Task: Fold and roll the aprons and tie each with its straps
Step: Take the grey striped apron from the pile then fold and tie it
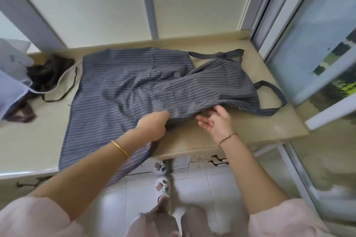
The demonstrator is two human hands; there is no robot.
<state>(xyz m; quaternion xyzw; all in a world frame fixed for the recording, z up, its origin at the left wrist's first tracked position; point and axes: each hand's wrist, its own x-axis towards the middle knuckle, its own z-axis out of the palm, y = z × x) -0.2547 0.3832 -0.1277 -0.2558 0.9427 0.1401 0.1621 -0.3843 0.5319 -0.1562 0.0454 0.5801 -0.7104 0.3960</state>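
Gripping creased striped apron (134, 82): left hand (154, 124) | right hand (217, 123) palm-up beside

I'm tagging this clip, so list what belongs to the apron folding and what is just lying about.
Job: striped apron; its strap loop; left hand gripping its edge; right hand under its edge.
Lying about: pale plastic bag; dark cloth heap beside it, perhaps another apron; slipper on the floor.
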